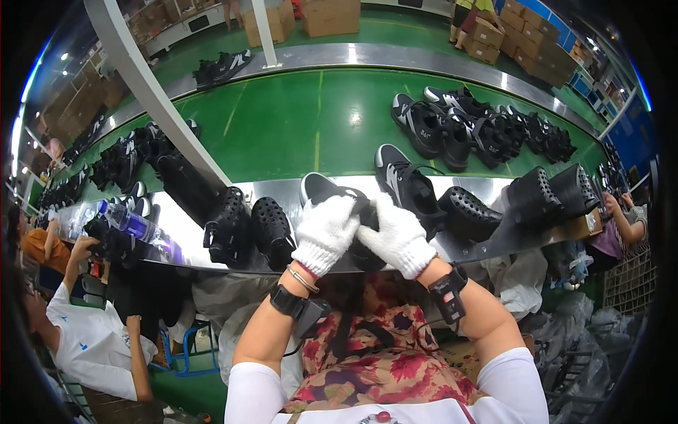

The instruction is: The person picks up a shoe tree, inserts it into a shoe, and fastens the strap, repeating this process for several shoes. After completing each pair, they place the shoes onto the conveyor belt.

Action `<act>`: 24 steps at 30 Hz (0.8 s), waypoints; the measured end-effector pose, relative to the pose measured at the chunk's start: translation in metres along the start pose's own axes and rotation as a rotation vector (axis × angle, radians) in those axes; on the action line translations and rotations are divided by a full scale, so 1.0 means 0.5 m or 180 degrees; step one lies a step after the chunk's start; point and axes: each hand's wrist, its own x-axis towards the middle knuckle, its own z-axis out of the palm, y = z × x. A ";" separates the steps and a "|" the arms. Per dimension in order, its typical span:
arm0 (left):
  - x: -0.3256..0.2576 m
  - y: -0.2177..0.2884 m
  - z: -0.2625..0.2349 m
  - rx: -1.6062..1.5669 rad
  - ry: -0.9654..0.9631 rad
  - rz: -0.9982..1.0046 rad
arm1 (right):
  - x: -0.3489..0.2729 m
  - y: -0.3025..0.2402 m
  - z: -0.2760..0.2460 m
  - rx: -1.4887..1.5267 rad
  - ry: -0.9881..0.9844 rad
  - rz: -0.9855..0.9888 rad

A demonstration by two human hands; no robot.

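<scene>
Both my hands wear white knit gloves and work on one black sneaker [316, 185] with a grey-white toe. It rests at the near edge of a metal ledge [275, 189]. My left hand [327, 232] is closed on the shoe's left side, my right hand [397, 234] on its right side. Their fingertips meet over the shoe's opening, hiding what they pinch there. Just right of my right hand stands another black sneaker [409, 185], its toe pointing away. Beside it lies a black dotted form [472, 214]. Two more dotted black forms, one of them [272, 230] nearest, stand left of my left hand.
Beyond the ledge runs a green belt [339, 120] carrying rows of black sneakers [487, 131]. A white post [159, 92] rises at left. A purple-labelled bottle [131, 222] lies farther left. Co-workers sit at left [99, 343] and right [625, 222]. Clear plastic bags [565, 339] heap below right.
</scene>
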 end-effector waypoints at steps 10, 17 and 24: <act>0.009 -0.051 0.009 -0.0450 0.0197 0.0078 | 0.042 -0.039 -0.012 -0.0236 -0.0497 -0.0302; 0.012 -0.037 -0.002 -0.0820 0.0016 -0.0058 | 0.028 -0.030 0.000 0.0208 -0.0507 0.0111; 0.005 -0.049 -0.018 -0.1053 -0.0069 -0.0121 | 0.020 -0.016 -0.010 0.0319 -0.0498 0.0380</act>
